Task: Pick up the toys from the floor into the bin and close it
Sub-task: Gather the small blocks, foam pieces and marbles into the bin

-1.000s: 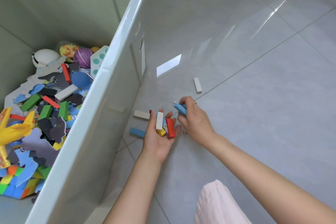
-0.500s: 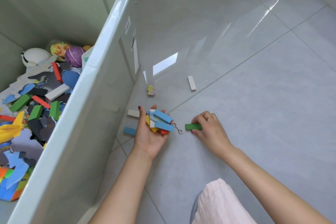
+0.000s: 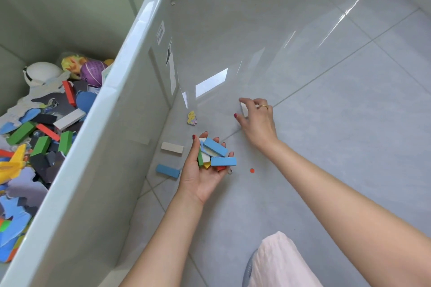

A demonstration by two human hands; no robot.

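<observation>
The white block lies on the floor, and the right hand curls over it with thumb and fingertips closing on its two ends, so it reads as pinched though not yet lifted. It looks like a small, rigid, painted piece, light enough for two fingers; its smooth faces on glossy tile may let it skate, so the long edges or the ends give the surest hold. Nearer the body from that pinch, the left hand lies palm up, cupped round a loose heap of blocks, blue ones on top with green, white, yellow and red beneath; the heap is stacked high and could shed a piece if the palm tips. Just beyond that palm's thumb a second white block and a blue block rest flat against the foot of the bin, and a small yellow puzzle piece lies between the two hands, thin and probably hard to get a nail under. A small metal hook and a red dot sit just under the cupped fingers. The bin stands open on the left, already deep in blocks and foam shapes; no lid shows. The floor is pale, polished tile with thin grout lines and window glare.
</observation>
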